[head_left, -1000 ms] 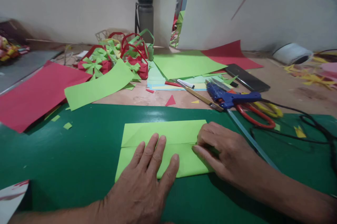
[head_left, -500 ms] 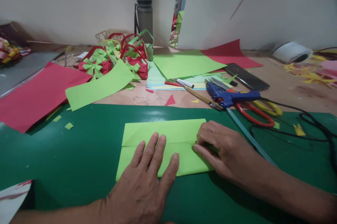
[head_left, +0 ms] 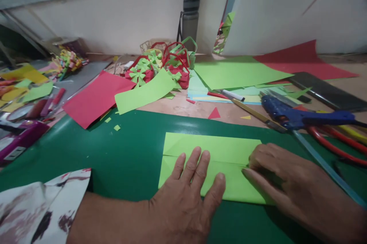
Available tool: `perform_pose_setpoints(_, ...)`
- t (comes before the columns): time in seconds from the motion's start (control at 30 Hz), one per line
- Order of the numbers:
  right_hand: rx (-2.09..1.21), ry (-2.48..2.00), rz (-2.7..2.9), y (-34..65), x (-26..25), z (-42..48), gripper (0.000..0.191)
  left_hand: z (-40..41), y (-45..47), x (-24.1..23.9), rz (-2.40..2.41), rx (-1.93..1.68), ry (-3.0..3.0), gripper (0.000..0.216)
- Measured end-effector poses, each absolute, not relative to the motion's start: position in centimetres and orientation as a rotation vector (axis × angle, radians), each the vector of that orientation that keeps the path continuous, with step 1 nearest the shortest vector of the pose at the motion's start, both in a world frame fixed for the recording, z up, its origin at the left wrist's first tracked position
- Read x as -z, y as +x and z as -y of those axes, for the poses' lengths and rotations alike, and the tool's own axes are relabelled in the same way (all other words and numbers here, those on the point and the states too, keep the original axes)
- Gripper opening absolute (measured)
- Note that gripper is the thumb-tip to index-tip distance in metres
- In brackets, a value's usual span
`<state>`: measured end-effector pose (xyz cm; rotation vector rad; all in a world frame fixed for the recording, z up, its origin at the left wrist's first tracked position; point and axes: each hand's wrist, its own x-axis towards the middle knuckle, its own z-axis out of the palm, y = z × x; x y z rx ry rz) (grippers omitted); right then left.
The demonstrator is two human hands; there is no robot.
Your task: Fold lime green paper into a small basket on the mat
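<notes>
While the green paper [head_left: 229,150] lies flat on the green mat [head_left: 123,160], directly in front of the person, its long axis runs from left to right, the right end a little nearer the person than the left. It is folded into a wide oblong, and a seam crosses it lengthwise, roughly parallel to the far edge. One long edge faces the person; the other faces the wall [head_left: 137,18].

The left hand [head_left: 190,198] rests palm down over the near left part. Its grip is spread, fingers straight and slightly parted, thumb well out to the side; the fingertips touch the paper around the seam and point away from the person. It presses on the paper without closing around anything.

The right hand [head_left: 289,183] is at the right end, fingers curled under and thumb reaching in toward the seam. Thumb tip and bent forefinger come near each other there, touching the paper; whether the grip pinches a layer between them, I cannot tell.

Just beyond the right hand are the blue glue gun [head_left: 292,117], a clear rod [head_left: 327,165] slanting past the knuckles, and scissors [head_left: 327,142] with red handles. Farther back on the table [head_left: 177,109] lie a red triangle [head_left: 214,113], a phone [head_left: 327,89] and a curved green strip [head_left: 146,93], which overlaps a red sheet [head_left: 97,96]. Paper baskets [head_left: 172,68] stand behind the strip, near a dark bottle [head_left: 190,26].
</notes>
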<state>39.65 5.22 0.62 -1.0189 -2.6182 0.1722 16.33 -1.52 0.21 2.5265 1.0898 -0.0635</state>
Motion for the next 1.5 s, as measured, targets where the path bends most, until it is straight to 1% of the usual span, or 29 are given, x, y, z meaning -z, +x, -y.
perform_pose_setpoints(0.13,-0.160,-1.029,2.627,39.6,-0.8,-5.2,0.021,1.5,16.2,-0.2,-1.086,0.055,2.505,0.083)
perform_pose_setpoints(0.23,-0.158,-1.082,2.634,39.5,-1.2,-4.9,0.022,1.4,16.3,-0.6,-1.060,0.114,2.490,0.089)
perform_pose_setpoints(0.37,-0.177,-1.261,2.640,39.1,-2.2,-4.6,0.020,1.4,16.3,-0.7,-1.106,0.209,2.503,0.097)
perform_pose_setpoints(0.47,-0.179,-1.386,2.657,39.2,-2.8,-4.5,0.020,1.6,16.2,0.5,-1.105,0.177,2.557,0.102)
perform_pose_setpoints(0.53,-0.163,-1.454,2.676,39.4,-3.1,-4.5,0.020,1.7,15.9,1.7,-1.123,0.105,2.608,0.097)
perform_pose_setpoints(0.63,-0.133,-1.531,2.714,39.8,-3.5,-4.6,0.019,1.9,15.5,3.1,-1.122,0.020,2.672,0.075)
perform_pose_setpoints(0.7,-0.116,-1.562,2.734,40.1,-3.7,-4.6,0.019,1.9,15.3,3.3,-1.120,-0.016,2.703,0.068)
perform_pose_setpoints(0.77,-0.075,-1.579,2.743,40.3,-3.7,-4.6,0.019,1.8,15.1,2.6,-1.100,-0.025,2.725,0.076)
perform_pose_setpoints(0.83,0.003,-1.567,2.755,40.5,-3.5,-4.6,0.021,1.8,15.0,1.2,-1.070,-0.016,2.730,0.092)
perform_pose_setpoints(0.87,0.057,-1.549,2.762,40.6,-3.5,-4.6,0.022,1.8,14.9,0.4,-1.075,0.000,2.719,0.096)
perform_pose_setpoints(0.93,0.188,-1.433,2.774,40.7,-3.4,-4.5,0.023,1.8,14.8,-1.4,-1.069,-0.022,2.717,0.095)
perform_pose_setpoints(1.03,0.331,-1.038,2.781,40.5,-3.8,-4.0,0.024,1.9,14.7,-3.1,-1.030,-0.014,2.703,0.092)
perform_pose_setpoints(1.1,0.290,-0.750,2.803,40.1,-4.4,-3.3,0.028,2.0,14.7,-3.7,-1.008,0.033,2.683,0.090)
perform_pose_setpoints(1.17,0.178,-0.574,2.881,39.5,-4.7,-2.4,0.028,2.0,14.8,-3.8,-1.011,0.070,2.666,0.091)
perform_pose_setpoints(1.23,0.102,-0.521,2.989,38.8,-4.7,-1.6,0.027,2.0,15.0,-3.9,-1.018,0.095,2.648,0.093)
perform_pose_setpoints(1.37,0.056,-0.569,3.077,38.1,-4.0,-0.8,0.047,1.5,15.0,-4.1,-0.977,0.160,2.599,0.093)
perform_pose_setpoints(1.5,-0.054,-0.573,3.097,38.3,-3.9,-0.9,0.055,1.2,14.1,-4.3,-0.848,0.134,2.563,0.088)
